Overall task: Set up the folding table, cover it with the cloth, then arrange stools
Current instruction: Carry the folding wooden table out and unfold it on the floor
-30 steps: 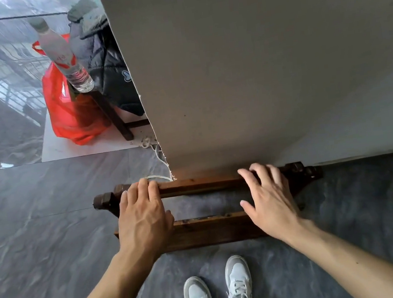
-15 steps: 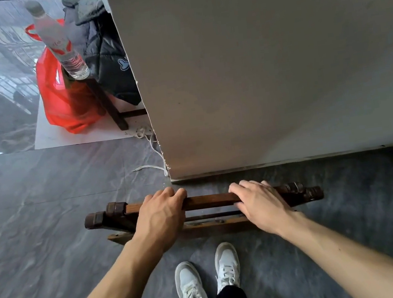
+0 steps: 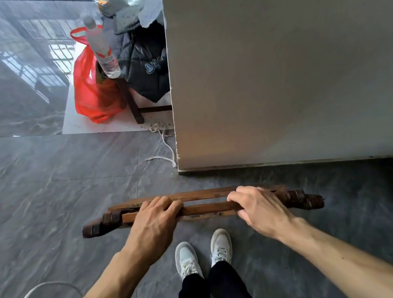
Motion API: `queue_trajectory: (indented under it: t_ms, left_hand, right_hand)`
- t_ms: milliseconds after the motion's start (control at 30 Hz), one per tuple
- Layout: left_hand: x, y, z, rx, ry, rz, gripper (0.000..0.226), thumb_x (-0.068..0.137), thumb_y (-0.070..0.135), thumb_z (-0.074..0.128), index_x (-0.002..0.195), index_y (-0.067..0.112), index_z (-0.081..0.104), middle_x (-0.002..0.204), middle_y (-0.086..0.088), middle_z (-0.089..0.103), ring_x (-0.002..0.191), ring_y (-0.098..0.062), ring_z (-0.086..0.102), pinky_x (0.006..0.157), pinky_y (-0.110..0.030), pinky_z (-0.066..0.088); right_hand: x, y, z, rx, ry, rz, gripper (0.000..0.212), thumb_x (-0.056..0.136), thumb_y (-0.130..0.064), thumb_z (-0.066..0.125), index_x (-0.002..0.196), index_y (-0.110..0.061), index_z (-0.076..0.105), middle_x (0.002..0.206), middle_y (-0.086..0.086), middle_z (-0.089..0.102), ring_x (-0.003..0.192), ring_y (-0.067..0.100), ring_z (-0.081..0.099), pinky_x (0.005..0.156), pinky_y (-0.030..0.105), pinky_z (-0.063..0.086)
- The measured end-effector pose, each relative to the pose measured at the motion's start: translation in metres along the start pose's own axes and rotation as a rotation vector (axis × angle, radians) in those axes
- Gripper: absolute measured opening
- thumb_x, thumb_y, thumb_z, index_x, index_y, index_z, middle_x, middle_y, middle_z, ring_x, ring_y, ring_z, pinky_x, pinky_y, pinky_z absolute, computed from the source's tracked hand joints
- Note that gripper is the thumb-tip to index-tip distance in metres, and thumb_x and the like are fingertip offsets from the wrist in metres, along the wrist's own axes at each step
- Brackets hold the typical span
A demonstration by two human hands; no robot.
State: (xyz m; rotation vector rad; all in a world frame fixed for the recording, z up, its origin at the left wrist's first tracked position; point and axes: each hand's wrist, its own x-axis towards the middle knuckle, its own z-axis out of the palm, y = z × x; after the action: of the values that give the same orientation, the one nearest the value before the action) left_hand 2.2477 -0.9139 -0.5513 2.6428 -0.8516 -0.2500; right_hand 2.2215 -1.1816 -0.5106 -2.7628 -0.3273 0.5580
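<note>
Left hand (image 3: 154,219) and right hand (image 3: 255,206) both gripping folded wooden table frame (image 3: 205,207), held above grey floor (image 3: 34,195)

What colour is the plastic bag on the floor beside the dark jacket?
Red. The plastic bag shows clearly in the head view, left of the dark jacket.

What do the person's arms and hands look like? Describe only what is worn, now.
Both forearms are bare to the frame edge: no sleeves visible. The left hand and right hand wear no gloves; no rings, watch or markings show.
</note>
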Motion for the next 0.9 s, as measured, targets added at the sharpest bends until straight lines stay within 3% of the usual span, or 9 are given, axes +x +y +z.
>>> queue_trajectory:
  t_ms: [100,267,467,667,900]
  left_hand:
    - [-0.016,0.023,-0.056,0.035,0.068,0.003,0.021,0.091,0.027,0.048,0.105,0.018,0.062,0.087,0.002,0.057,0.075,-0.024,0.055,0.063,-0.037,0.043]
    - [-0.054,0.073,-0.151,0.103,0.158,-0.029,0.026,0.086,0.017,0.067,0.111,0.020,0.061,0.090,0.002,0.058,0.077,-0.023,0.054,0.064,-0.034,0.039]
    - [-0.110,0.138,-0.246,0.251,0.334,-0.120,0.034,0.079,0.011,0.068,0.112,0.014,0.063,0.095,-0.005,0.063,0.081,-0.029,0.059,0.068,-0.037,0.045]
    - [-0.173,0.186,-0.286,0.366,0.504,-0.250,0.027,0.086,0.016,0.064,0.113,0.014,0.063,0.096,-0.007,0.065,0.082,-0.028,0.061,0.067,-0.039,0.050]
    - [-0.262,0.227,-0.290,0.438,0.685,-0.502,0.021,0.090,0.021,0.059,0.108,0.013,0.066,0.092,-0.008,0.067,0.079,-0.030,0.062,0.067,-0.040,0.050]
  right_hand:
    - [-0.021,-0.020,-0.047,-0.004,0.072,-0.049,0.033,0.078,-0.008,0.067,0.110,-0.018,0.067,0.093,0.002,0.064,0.091,0.027,0.062,0.080,0.036,0.049]
    - [-0.066,-0.060,-0.124,-0.065,0.196,-0.200,0.035,0.066,-0.006,0.070,0.098,-0.016,0.066,0.081,0.000,0.062,0.076,0.027,0.063,0.066,0.038,0.056]
    - [-0.110,-0.106,-0.198,-0.123,0.415,-0.397,0.031,0.070,-0.007,0.074,0.098,-0.017,0.066,0.080,0.000,0.061,0.072,0.026,0.060,0.063,0.036,0.053]
    - [-0.144,-0.152,-0.237,-0.139,0.564,-0.602,0.021,0.075,-0.010,0.079,0.094,-0.013,0.070,0.080,0.004,0.066,0.066,0.025,0.060,0.062,0.031,0.049]
    - [-0.158,-0.218,-0.235,-0.161,0.557,-0.863,0.019,0.080,-0.019,0.078,0.098,-0.018,0.071,0.084,0.002,0.067,0.075,0.024,0.063,0.068,0.034,0.049]
